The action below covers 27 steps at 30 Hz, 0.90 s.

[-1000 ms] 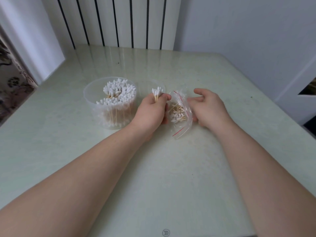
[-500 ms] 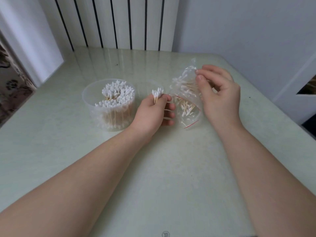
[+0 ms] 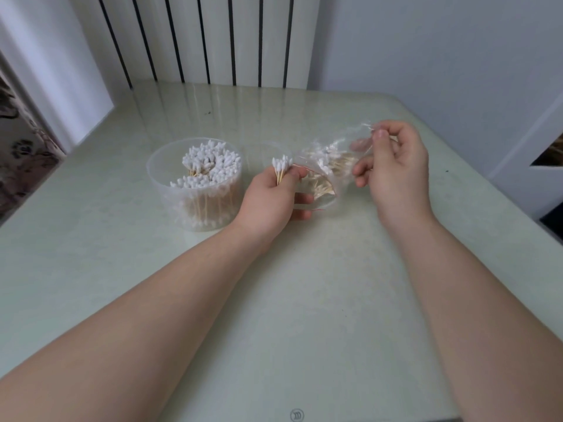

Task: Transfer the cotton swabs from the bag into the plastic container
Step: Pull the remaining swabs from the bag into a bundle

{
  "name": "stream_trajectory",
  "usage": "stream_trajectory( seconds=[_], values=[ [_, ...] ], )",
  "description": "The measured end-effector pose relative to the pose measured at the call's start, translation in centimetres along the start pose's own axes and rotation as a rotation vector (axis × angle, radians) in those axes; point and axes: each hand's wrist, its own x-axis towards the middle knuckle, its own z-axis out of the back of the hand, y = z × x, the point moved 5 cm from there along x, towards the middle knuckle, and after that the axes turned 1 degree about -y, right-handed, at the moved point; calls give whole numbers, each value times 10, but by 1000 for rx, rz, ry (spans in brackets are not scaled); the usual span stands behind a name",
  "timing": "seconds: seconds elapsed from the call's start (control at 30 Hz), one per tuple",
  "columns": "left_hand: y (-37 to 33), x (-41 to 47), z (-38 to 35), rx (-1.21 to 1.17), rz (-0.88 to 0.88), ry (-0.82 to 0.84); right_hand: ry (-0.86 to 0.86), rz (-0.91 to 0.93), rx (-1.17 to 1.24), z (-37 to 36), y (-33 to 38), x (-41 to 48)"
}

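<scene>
A round clear plastic container (image 3: 170,190) stands left of centre on the table, packed with upright white-tipped cotton swabs (image 3: 208,164). My left hand (image 3: 269,202) sits just right of it and grips a small bundle of swabs (image 3: 281,167), tips up. A clear zip bag (image 3: 330,169) with a red seal line hangs tilted between my hands, with several wooden-stemmed swabs inside. My right hand (image 3: 396,166) pinches the bag's far upper corner between thumb and fingers and holds it off the table. The bag's lower edge lies by my left fingers.
The pale green table (image 3: 304,300) runs to a white radiator (image 3: 213,38) at the back. A wall stands to the right, and a patterned curtain (image 3: 18,141) hangs at the far left. A clear round lid (image 3: 265,147) lies behind my left hand.
My right hand has lifted the bag off the table by its corner and drawn it up and to the right. My left hand kept its swab bundle beside the container.
</scene>
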Motion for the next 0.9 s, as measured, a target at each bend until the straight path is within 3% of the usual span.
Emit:
stream_trajectory(
  seconds=[0.17,0.47,0.57,0.7,0.9],
  values=[
    [-2,-2,1,11,-16,-21,54,-111,-282,3,-20,7],
    [-1,-1,1,19,4,-27,165,-83,-849,7,-29,7],
    [2,2,3,25,22,-27,91,-74,-753,10,-25,9],
    [3,2,1,28,24,-3,-58,35,-396,11,-12,8],
    [3,2,-1,40,4,7,-55,140,-157,6,2,2]
  ],
)
